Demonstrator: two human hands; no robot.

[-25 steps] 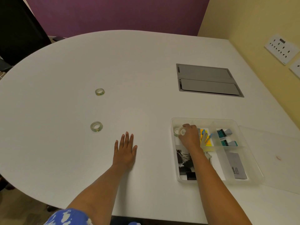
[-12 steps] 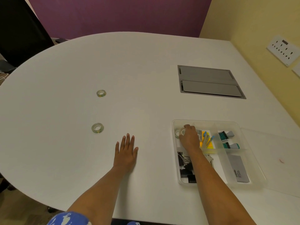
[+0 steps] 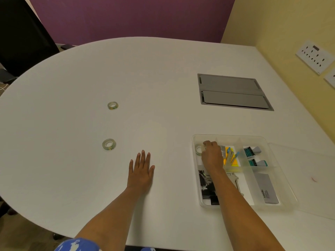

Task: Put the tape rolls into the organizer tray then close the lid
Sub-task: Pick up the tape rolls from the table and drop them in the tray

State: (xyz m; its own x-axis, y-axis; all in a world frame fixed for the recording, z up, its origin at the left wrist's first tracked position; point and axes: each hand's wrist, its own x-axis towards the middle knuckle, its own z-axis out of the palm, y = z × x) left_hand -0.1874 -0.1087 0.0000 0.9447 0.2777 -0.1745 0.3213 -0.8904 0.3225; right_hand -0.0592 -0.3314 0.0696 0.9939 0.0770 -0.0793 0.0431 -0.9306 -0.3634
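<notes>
Two clear tape rolls lie on the white table: one (image 3: 112, 105) farther away, one (image 3: 109, 144) nearer, just left of my left hand. My left hand (image 3: 141, 171) rests flat on the table, fingers spread, holding nothing. My right hand (image 3: 212, 155) is inside the far-left compartment of the clear organizer tray (image 3: 228, 137), fingers curled on a third tape roll (image 3: 198, 149) that sits at the compartment's left wall. The clear lid (image 3: 308, 178) lies flat on the table, right of the tray.
The tray also holds black binder clips (image 3: 208, 189), yellow sticky notes with page flags (image 3: 231, 157), teal staple boxes (image 3: 251, 153) and a grey box (image 3: 266, 191). A grey cable hatch (image 3: 233, 92) is set in the table behind it. A black chair (image 3: 21, 38) stands far left.
My right hand has sunk slightly lower into the tray compartment with the tape roll. My left hand has stayed flat. The view has shifted a little.
</notes>
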